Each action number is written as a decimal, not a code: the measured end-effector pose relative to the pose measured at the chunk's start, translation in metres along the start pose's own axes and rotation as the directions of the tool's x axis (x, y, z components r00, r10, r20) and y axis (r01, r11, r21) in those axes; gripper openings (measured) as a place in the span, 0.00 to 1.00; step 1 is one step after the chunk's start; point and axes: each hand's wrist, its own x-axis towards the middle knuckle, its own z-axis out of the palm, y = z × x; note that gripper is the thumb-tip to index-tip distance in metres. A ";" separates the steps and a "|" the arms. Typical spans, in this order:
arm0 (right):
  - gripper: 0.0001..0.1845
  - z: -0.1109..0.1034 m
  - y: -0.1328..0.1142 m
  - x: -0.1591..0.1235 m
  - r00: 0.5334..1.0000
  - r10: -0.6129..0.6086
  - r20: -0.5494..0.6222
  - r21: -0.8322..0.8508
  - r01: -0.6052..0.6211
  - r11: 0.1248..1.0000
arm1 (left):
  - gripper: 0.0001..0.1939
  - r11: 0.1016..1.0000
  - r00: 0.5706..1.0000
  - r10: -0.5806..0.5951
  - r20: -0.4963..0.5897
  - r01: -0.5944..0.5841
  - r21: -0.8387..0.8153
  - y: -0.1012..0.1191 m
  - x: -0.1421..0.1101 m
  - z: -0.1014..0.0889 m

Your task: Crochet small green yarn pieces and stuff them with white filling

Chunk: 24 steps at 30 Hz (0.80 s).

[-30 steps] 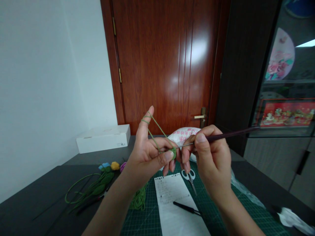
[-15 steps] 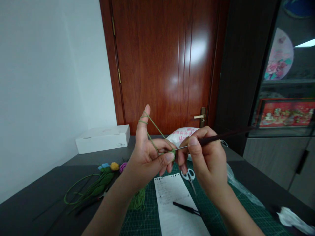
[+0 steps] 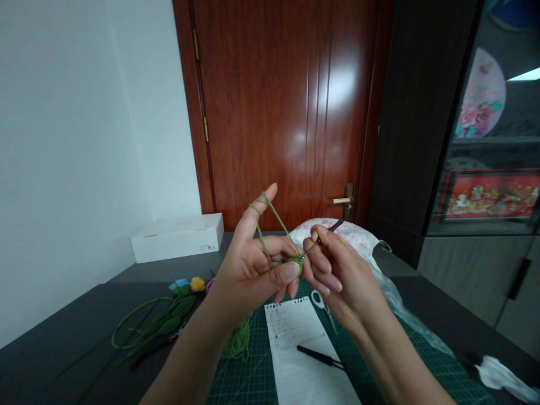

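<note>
Between the thumb and fingers of my left hand is a small piece of green crochet work. Green yarn loops round my raised left index finger and runs down taut to the piece. My right hand grips a crochet hook with a dark handle and a thin metal shaft. The hook's tip meets the edge of the green piece; whether it passes through a stitch is too small to tell. Below my left wrist lies a loose bundle of green yarn.
On a green cutting mat lie a handwritten sheet, a black pen and scissors. Crocheted flowers with green stems are at left. A white box and a printed plastic bag stand behind.
My right hand has turned at the wrist, swinging the hook's handle from pointing right to pointing up and away. My left index finger has tilted to the right with its yarn.
</note>
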 end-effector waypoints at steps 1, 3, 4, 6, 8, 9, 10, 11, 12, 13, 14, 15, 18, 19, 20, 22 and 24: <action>0.23 -0.002 0.001 0.001 0.999 0.052 0.009 0.068 -0.052 0.996 | 0.53 1.000 1.000 -0.015 0.000 0.015 -0.007 0.000 0.000 0.000; 0.16 -0.006 0.002 0.004 0.988 0.145 0.051 0.198 -0.152 0.968 | 0.50 0.999 0.999 -0.042 -0.009 0.042 -0.018 0.001 0.000 0.000; 0.13 -0.008 0.003 0.006 0.980 0.180 0.081 0.257 -0.195 0.947 | 0.49 0.998 0.999 -0.051 -0.013 0.051 -0.022 0.001 0.000 0.000; 0.10 -0.011 0.004 0.008 0.964 0.226 0.143 0.347 -0.262 0.900 | 0.48 0.998 0.998 -0.057 -0.020 0.057 -0.029 0.001 0.000 -0.001; 0.11 -0.013 0.006 0.010 0.956 0.239 0.171 0.407 -0.289 0.867 | 0.48 0.998 0.998 -0.056 -0.024 0.055 -0.027 0.001 0.000 -0.001; 0.11 -0.013 0.007 0.010 0.956 0.239 0.173 0.423 -0.291 0.858 | 0.48 0.998 0.998 -0.055 -0.027 0.055 -0.023 0.001 0.001 -0.001; 0.11 -0.013 0.007 0.010 0.957 0.237 0.167 0.427 -0.286 0.858 | 0.48 0.999 0.998 -0.052 -0.026 0.052 -0.017 0.001 0.001 -0.001; 0.11 -0.012 0.007 0.010 0.962 0.228 0.147 0.420 -0.269 0.867 | 0.49 0.999 0.999 -0.045 -0.025 0.045 -0.010 0.001 0.001 -0.002; 0.11 -0.010 0.007 0.009 0.971 0.211 0.115 0.401 -0.239 0.884 | 0.50 0.999 0.999 -0.033 -0.024 0.033 -0.002 0.000 0.001 -0.002; 0.11 -0.008 0.006 0.009 0.980 0.184 0.072 0.370 -0.197 0.908 | 0.51 1.000 1.000 -0.018 -0.023 0.018 0.005 -0.001 0.001 -0.002; 0.12 -0.007 0.005 0.008 0.989 0.148 0.024 0.327 -0.147 0.933 | 0.51 1.000 1.000 -0.003 -0.022 0.003 0.013 -0.001 0.001 -0.002; 0.13 -0.005 0.004 0.006 0.994 0.106 -0.024 0.276 -0.096 0.957 | 0.52 1.000 1.000 0.011 -0.021 -0.010 0.021 -0.002 0.001 -0.002; 0.17 0.000 0.002 0.003 0.994 0.015 -0.104 0.122 -0.002 0.992 | 0.51 0.999 1.000 0.021 -0.021 -0.021 0.038 -0.005 0.002 -0.002; 0.19 0.001 0.002 0.002 0.994 0.005 -0.114 0.085 0.005 0.996 | 0.51 0.999 1.000 0.023 -0.019 -0.022 0.038 -0.005 0.002 -0.002; 0.21 0.002 0.001 0.002 0.993 0.000 -0.118 0.053 0.007 0.999 | 0.51 0.999 1.000 0.023 -0.019 -0.022 0.037 -0.006 0.003 -0.001; 0.24 0.002 0.000 0.001 0.994 -0.010 -0.113 0.005 0.011 1.000 | 0.50 0.999 1.000 0.024 -0.015 -0.023 0.030 -0.006 0.003 -0.001; 0.25 0.002 -0.001 0.001 0.995 -0.009 -0.095 0.000 0.009 1.000 | 0.50 1.000 1.000 0.020 -0.014 -0.020 0.024 -0.005 0.003 -0.001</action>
